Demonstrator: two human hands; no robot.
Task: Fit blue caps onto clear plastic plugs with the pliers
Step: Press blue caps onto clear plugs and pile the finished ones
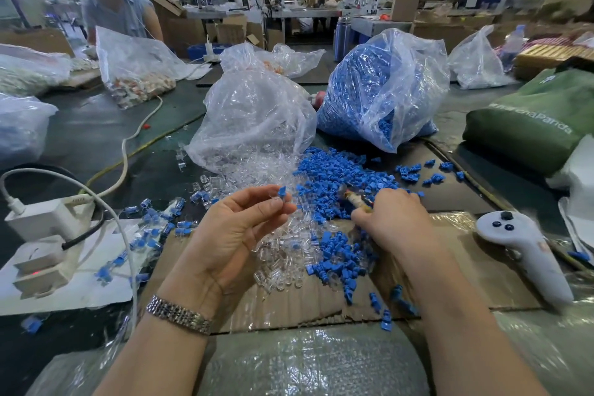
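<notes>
Left hand (238,228) grip pinches a blue cap (282,192), right hand (390,219) grip wraps the pliers (356,199), over cardboard (450,286) on a cluttered factory worktop (96,125).

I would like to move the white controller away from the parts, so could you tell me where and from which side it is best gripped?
Probably round the long handle of the white controller, from above or from its right side. It lies flat on the cardboard, the rounded button head pointing away, and the handle looks slim enough for a hand to wrap. The right hand is nearest but holds the pliers.
</notes>
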